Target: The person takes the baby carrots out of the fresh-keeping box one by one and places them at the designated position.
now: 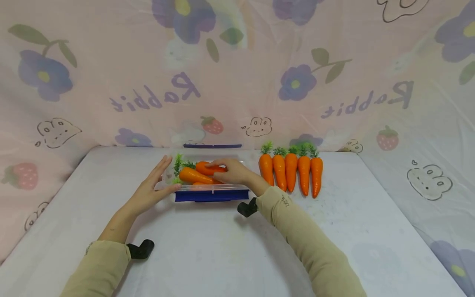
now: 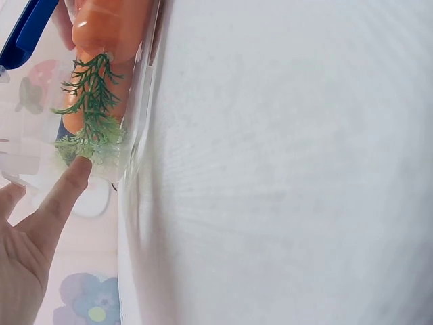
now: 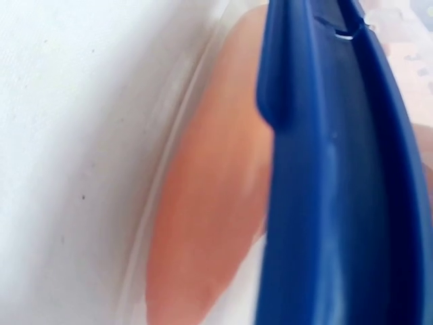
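A clear plastic box [image 1: 237,187] with blue latches [image 1: 211,196] stands on the table with several orange toy carrots inside. My left hand [image 1: 148,192] rests at its left end, thumb along the front rim and fingers spread fairly straight. In the left wrist view, a fingertip lies against the clear wall beside green carrot tops [image 2: 95,101]. Reaching in over the right side, my right hand [image 1: 235,171] pinches the rear carrot [image 1: 202,168] between fingers and thumb. Another carrot [image 1: 193,176] lies in front of it. The right wrist view shows a blue latch [image 3: 338,176] and a carrot [image 3: 210,183] through the wall.
Several more carrots [image 1: 291,173] lie side by side right of the box, green tops toward the back. A printed cloth [image 1: 237,82] hangs behind the white table [image 1: 208,247]. Black wrist-worn pieces stick out from both sleeves.
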Demonstrator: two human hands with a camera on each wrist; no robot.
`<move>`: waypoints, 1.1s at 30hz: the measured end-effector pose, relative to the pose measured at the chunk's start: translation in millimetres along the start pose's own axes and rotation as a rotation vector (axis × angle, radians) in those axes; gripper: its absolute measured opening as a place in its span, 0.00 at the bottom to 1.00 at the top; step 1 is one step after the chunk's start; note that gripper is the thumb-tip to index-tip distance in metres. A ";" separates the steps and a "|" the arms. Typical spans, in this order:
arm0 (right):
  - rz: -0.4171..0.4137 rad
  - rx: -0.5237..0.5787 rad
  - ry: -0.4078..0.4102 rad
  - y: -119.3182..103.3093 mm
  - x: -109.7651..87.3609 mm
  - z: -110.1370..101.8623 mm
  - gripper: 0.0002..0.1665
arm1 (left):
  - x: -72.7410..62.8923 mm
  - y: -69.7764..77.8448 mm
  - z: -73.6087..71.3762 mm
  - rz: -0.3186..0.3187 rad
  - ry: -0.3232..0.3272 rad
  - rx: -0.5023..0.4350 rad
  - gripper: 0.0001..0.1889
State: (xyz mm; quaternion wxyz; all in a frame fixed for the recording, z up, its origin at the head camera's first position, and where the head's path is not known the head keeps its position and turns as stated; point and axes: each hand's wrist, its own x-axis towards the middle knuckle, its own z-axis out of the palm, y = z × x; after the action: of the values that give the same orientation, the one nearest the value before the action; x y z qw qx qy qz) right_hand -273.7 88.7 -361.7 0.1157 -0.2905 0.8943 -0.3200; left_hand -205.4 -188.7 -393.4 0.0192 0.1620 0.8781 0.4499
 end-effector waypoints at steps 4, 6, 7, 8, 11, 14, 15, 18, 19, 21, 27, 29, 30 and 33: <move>-0.067 -0.004 0.067 -0.1 0.3 -0.9 0.22 | -0.2 -0.1 0.4 0.001 0.003 0.001 0.44; -0.085 -0.013 0.087 -0.4 0.4 -1.4 0.22 | -0.2 -0.2 0.4 0.003 0.005 0.002 0.44; -0.090 -0.012 0.095 -1.0 -0.1 -1.9 0.22 | -0.2 -0.4 0.3 0.003 0.007 0.002 0.44; -0.088 -0.010 0.102 -1.1 -0.4 -2.2 0.22 | -0.2 -0.2 0.4 0.004 0.007 0.001 0.44; -0.097 -0.007 0.142 -1.5 -2.4 -3.2 0.22 | -0.1 -0.3 0.7 0.007 0.009 0.002 0.44; -0.115 -0.006 0.196 -1.8 -5.7 -4.1 0.22 | -0.2 -0.2 0.9 0.012 0.005 0.000 0.44; -0.122 -0.008 0.211 -2.2 -7.1 -4.2 0.22 | -0.2 -0.2 0.9 0.012 0.004 -0.001 0.44; -0.143 -0.003 0.243 -4.2 -11.1 -4.7 0.22 | -0.3 -0.6 1.0 0.011 0.002 0.002 0.44; -0.150 -0.004 0.251 -4.7 -12.3 -4.7 0.21 | -0.2 -0.9 1.0 0.009 0.002 0.001 0.44; -0.165 -0.012 0.271 -5.7 -13.8 -4.7 0.21 | -0.2 -0.9 1.0 0.009 0.002 0.002 0.44; -0.206 -0.036 0.355 -6.7 -18.5 -6.0 0.21 | 0.0 -1.2 1.4 0.006 0.000 0.000 0.44; -0.217 -0.032 0.389 -6.4 -20.8 -7.3 0.21 | 0.1 -1.5 1.4 0.006 0.004 0.002 0.44; -0.224 -0.027 0.412 -5.9 -22.1 -8.0 0.21 | 0.1 -1.4 1.4 0.007 0.006 0.004 0.44; -0.245 0.008 0.486 -4.1 -26.6 -10.5 0.21 | 0.1 -1.2 0.9 0.011 0.011 0.011 0.44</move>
State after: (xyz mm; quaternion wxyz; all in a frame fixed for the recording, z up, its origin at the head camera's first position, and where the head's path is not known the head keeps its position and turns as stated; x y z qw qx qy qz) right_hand -254.6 107.3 -350.5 -0.1407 -0.3108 0.8528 -0.3954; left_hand -205.6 -188.6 -394.8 0.0109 0.1643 0.8799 0.4458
